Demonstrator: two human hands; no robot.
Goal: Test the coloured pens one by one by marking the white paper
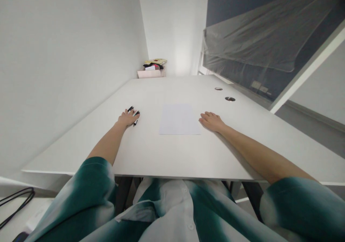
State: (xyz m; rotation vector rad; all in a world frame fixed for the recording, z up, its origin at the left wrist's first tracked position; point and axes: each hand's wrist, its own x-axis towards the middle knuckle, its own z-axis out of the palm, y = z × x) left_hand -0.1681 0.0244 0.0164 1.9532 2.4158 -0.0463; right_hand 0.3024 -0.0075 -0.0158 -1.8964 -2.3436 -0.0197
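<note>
On the left of the white table (175,156), my left hand (128,117) lies palm down with its fingers apart. Black-and-white pens (136,120) are under and beside its fingertips, partly covered by them. A plain white sheet of paper (180,119) lies flat in the middle, between my hands. My right hand (211,121) rests palm down just right of the sheet, fingers stretched out, with nothing visible in it. Whether its fingertips touch the paper's edge, I cannot tell.
A pale box (149,74) with several items piled in it stands at the far left end. Two round desk inserts (230,99) sit on the right. A dark panel under clear plastic (253,37) rises beyond. Black cables (18,200) hang at lower left.
</note>
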